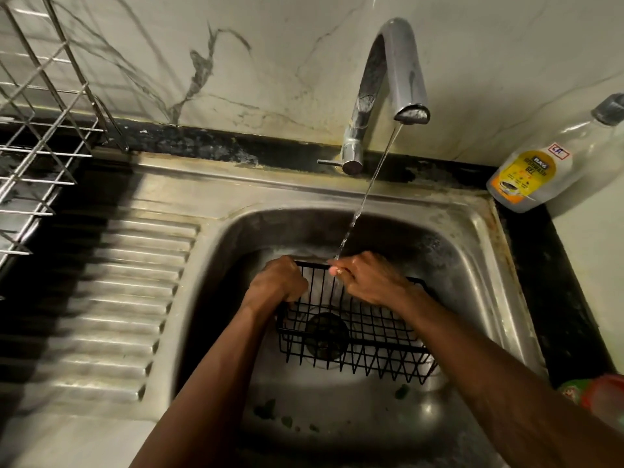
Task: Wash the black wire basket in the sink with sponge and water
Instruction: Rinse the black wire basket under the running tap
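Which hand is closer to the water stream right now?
Right. The stream lands on the right hand; the left hand grips the basket rim, off to the stream's left.

A pale marble-look wall (pixel 304 62) with dark grey veins fills the top of the frame. Along its foot runs a stained, worn black counter strip (pixel 209 146), which continues down the right side. At the upper left a steel wire dish rack (pixel 37 130) juts in, throwing a heavy shadow across the ribbed steel drainboard (pixel 128 298) at left. A curved chrome tap (pixel 395 72) rises at top centre, catching highlights. At the right edge a clear dishwash gel bottle (pixel 533 170) with a yellow label leans against the wall. A blurred red and green object (pixel 601 396) sits at the lower right. The light is dim and warm.
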### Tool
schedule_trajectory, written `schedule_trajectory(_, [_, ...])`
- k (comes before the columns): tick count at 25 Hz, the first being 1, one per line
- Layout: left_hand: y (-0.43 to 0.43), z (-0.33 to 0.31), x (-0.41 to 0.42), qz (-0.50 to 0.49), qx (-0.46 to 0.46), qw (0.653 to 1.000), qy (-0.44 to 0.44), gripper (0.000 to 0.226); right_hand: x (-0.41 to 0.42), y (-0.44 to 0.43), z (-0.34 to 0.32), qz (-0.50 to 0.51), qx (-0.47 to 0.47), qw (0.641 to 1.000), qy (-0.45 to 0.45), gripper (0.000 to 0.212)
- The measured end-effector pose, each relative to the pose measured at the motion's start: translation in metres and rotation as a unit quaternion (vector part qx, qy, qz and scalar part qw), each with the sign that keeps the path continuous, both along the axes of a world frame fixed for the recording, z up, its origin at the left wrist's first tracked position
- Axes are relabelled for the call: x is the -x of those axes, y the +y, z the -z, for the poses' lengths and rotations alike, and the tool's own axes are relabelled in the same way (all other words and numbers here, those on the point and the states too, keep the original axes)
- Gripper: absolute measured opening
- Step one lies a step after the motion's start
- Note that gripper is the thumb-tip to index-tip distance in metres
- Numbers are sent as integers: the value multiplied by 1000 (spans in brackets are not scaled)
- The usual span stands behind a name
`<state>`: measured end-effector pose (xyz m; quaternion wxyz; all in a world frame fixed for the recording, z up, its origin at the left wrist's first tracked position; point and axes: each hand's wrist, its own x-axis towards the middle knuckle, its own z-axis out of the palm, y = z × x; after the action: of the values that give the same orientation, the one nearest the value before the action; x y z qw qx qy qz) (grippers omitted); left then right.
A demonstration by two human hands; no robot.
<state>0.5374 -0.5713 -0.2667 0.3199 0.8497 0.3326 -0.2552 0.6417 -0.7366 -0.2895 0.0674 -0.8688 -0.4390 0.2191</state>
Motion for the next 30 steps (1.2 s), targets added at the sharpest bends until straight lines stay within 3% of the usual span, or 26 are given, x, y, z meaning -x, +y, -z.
schedule_trajectory(3, [-10,2,-4,18,19,1000,-10,17,12,21,11,-77,39,993,-83,58])
schedule_trajectory(7, [-10,3,-5,17,13,1000,-11,37,16,29,23,-58,77,986,-133,69])
schedule_trajectory(12, [-8,6,-9,14,10,999,-33,23,14,35,22,-45,41,989,-134,55])
schedule_trajectory(19, [-9,8,-10,7,9,999,-39,31,0,32,18,-69,45,992,-92,40])
schedule_trajectory(22, [-9,7,-10,10,7,999,-38,41,-1,35,16,-53,51,993,-96,50])
schedule_trajectory(26, [-6,7,-10,-7,33,999,-14,26,5,36,16,-80,37,987,-136,46])
schedule_trajectory(30, [-1,0,-9,-18,42,999,10,17,3,33,22,-80,73,980,-166,71])
